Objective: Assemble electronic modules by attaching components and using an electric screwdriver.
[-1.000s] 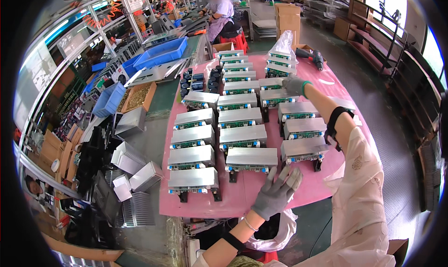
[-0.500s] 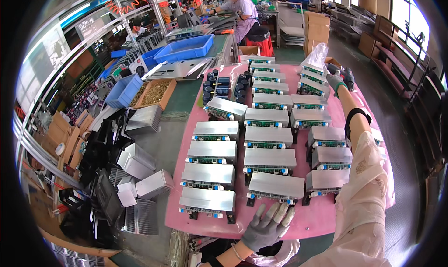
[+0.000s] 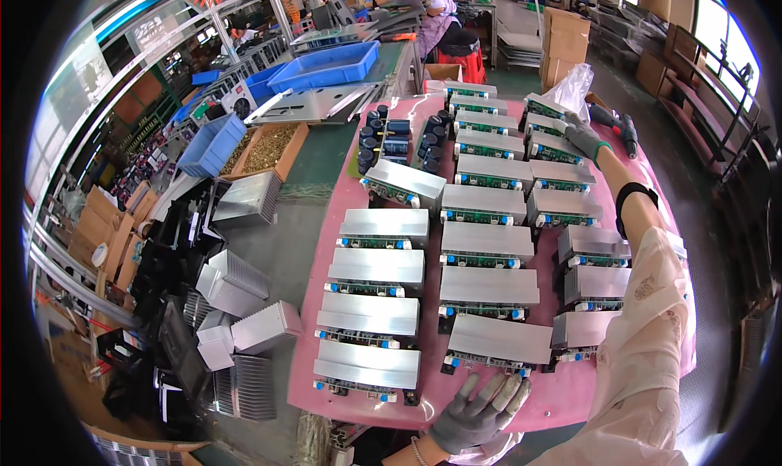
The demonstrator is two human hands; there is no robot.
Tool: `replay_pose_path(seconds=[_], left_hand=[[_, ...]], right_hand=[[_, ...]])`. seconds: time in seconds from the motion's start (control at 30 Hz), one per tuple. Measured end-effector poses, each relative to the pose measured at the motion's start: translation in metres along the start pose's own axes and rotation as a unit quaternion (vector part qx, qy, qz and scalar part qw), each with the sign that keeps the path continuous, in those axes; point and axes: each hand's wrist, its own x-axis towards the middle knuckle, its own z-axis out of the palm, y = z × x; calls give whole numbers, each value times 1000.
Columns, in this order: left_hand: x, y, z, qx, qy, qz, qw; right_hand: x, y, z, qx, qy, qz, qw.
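My left hand [image 3: 479, 415], in a grey glove with pale fingertips, rests at the near edge of the pink mat [image 3: 358, 406], fingers apart. Just beyond its fingertips is a circuit-board module with a silver heatsink [image 3: 500, 339]. My right arm stretches to the far right of the mat. There my gloved right hand [image 3: 585, 138] lies with fingers extended at the end of a far module [image 3: 554, 122]; whether it presses on it is hard to tell. Beside that hand lies a black and red power screwdriver [image 3: 617, 129]. Similar modules stand in rows between my hands.
Black capacitors [image 3: 397, 146] stand at the mat's far left. A clear plastic bag [image 3: 575, 90] is at its far edge. Left are loose heatsinks [image 3: 265, 326], a carton of small brass-coloured parts [image 3: 277, 152] and blue bins [image 3: 326, 67]. A person [image 3: 436, 14] sits working beyond.
My right hand has moved from beside the power screwdriver leftward to the far module. My left hand stays by the near module. The whole view has shifted slightly.
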Motion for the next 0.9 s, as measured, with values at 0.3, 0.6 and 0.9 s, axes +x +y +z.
replay_pose_path(seconds=[0.3, 0.6, 0.9], left_hand=[[4, -3, -1, 6, 18, -2, 1000], [3, -6, 0, 9, 0, 10, 1000], [8, -4, -8, -3, 8, -12, 1000]], right_hand=[[-23, -52, -11, -88, -42, -69, 993], [-103, -28, -77, -28, 28, -163, 986], [-324, -9, -21, -32, 30, -10, 999]])
